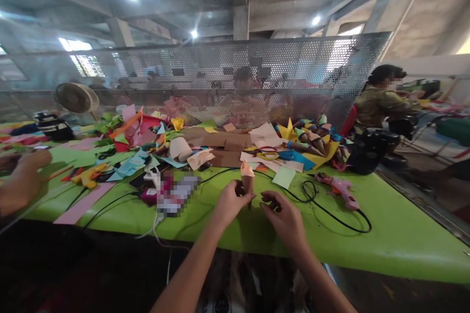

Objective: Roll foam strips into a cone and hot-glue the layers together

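Note:
My left hand (232,204) is closed around a small brown paper cone (248,184), held upright above the front part of the green table. Peach-coloured crumpled paper (247,168) sticks out of the cone's wide top, and its narrow end points down. Just to the right is my right hand (285,216), fingers curved and apart from one another. It does not touch the cone, and nothing shows in it. A pink glue gun (340,188) lies on the table to the right of that hand, its black cord (352,229) looping across the surface.
Paper scraps (132,129), brown cardboard (220,144) and several paper cones (316,139) crowd the table's back half. Scissors (267,152) lie among them. A power strip (150,195) and a pixelated phone-like item (179,195) sit left. Another person's hand (24,176) is at far left.

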The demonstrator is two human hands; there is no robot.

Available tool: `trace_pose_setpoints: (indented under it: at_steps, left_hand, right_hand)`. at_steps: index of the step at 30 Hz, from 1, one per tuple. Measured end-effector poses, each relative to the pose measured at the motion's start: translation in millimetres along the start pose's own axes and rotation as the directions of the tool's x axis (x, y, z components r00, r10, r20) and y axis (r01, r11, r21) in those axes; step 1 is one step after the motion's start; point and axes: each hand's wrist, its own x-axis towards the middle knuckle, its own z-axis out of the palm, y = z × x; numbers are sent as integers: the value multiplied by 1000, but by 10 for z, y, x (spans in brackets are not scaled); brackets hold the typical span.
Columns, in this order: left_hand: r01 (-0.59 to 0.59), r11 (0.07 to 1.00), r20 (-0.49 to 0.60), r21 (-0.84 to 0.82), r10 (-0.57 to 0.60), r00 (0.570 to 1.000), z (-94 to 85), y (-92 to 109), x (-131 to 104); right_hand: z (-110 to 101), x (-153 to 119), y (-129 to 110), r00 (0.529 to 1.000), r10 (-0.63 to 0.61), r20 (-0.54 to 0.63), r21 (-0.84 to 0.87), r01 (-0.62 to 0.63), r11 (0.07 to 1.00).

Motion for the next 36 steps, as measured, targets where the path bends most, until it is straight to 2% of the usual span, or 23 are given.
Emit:
trace_pose_setpoints:
  at_steps: [4, 8, 13, 16, 21, 25, 29, 33, 34, 36]
  left_hand:
    - [78, 962, 16, 261, -85, 996, -38, 73, 86]
    - [134, 842, 3, 523, -159, 987, -47, 193, 100]
    - [87, 725, 19, 683, -136, 991, -77, 220, 47]
    - [43, 692, 44, 721, -107, 993, -133, 171, 15]
    - [48, 709, 47, 704, -114, 992, -264, 105, -22]
    - [48, 757, 57, 651, -112, 992, -364, 91, -7]
    - [16, 807, -13, 590, -10, 1000, -416, 65, 6]
    - [-93, 922, -138, 375, 154, 978, -302, 153, -131]
    - [-157, 941, -143, 299, 207, 968, -240, 210, -188]
    - [-286, 939, -79, 192, 305, 949, -89, 355, -298]
  right_hand:
    - [-86, -95, 62, 1000, 23, 17, 33, -24, 999]
    - [-177, -175, 131, 992, 108, 60, 75, -112, 991]
    - [-250, -211, 141, 984, 158, 84, 125, -168, 978]
    - [-269, -208, 99, 979, 180, 90, 152, -193, 969]
    - [-325, -190, 15, 961, 246, 130, 228, -270, 935]
    - [-421, -147, -45, 942, 263, 210, 208, -306, 929]
    - [-486, -77, -28, 928, 289, 236, 221, -341, 914]
    - [-485, -26, 4, 929, 326, 175, 243, -361, 900]
    - [-477, -23, -13, 930, 312, 196, 266, -357, 895]
    - [-456, -34, -90, 917, 257, 305, 324, -354, 877]
